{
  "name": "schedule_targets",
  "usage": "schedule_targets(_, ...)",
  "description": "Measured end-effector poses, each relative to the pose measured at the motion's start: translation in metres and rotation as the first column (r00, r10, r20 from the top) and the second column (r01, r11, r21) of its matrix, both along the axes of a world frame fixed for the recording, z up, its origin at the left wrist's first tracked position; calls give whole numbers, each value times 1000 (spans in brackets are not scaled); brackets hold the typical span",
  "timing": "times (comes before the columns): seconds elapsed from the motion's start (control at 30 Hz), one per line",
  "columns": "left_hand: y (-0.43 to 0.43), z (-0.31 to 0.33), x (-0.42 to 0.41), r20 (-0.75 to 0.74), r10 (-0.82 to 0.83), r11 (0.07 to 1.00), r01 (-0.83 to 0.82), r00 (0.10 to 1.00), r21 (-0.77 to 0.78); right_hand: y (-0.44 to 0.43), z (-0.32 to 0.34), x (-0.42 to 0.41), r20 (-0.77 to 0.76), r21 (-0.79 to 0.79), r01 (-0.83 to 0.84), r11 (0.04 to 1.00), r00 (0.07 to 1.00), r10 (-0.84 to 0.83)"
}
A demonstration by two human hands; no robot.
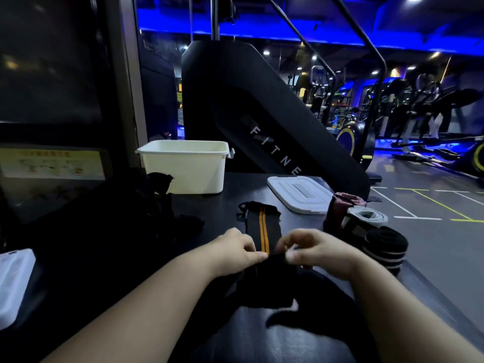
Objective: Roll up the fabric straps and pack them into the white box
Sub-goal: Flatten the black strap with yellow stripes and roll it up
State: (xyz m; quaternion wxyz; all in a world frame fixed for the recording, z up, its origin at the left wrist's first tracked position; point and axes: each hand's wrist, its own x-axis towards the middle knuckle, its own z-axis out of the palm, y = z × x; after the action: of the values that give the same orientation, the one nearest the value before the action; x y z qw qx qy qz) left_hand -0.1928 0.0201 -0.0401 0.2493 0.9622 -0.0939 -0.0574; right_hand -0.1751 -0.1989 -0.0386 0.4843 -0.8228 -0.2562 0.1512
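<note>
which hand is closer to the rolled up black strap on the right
Right. The right hand is just left of the rolled black strap; the left hand is farther off, across the orange-striped strap both hands pinch.

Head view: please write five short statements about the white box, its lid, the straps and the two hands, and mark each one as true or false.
1. The white box stands open, without its lid. True.
2. The lid lies to the left of the box. False: it lies on the table to the right of the box.
3. The left hand and the right hand both pinch the black strap with orange stripes. True.
4. The striped strap is fully rolled. False: most of it lies flat, stretched toward the box.
5. A rolled black strap sits to the right of the right hand. True.
</note>
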Motion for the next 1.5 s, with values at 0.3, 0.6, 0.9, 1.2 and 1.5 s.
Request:
schedule_targets(0.3,1,-15,17,62,-26,935,46,998,-351,5,-19,1,296,-218,106,970,954,-38)
schedule_targets(0.6,22,-26,11,-21,-205,836,164,979,-524,2,-19,5,231,-156,135,978,968,-97)
schedule_targets(0.9,17,-23,10,53,-109,839,121,993,-530,5,-24,1,340,-152,207,966,929,-146)
schedule_targets(1.2,12,-27,22,62,4,871,28,998,-490,10,-23,2,394,-131,239,962,903,-171)
schedule_targets(1.5,5,-28,26,99,84,908,-36,992,-418,9,-27,9,380,-148,279,949,902,-206)
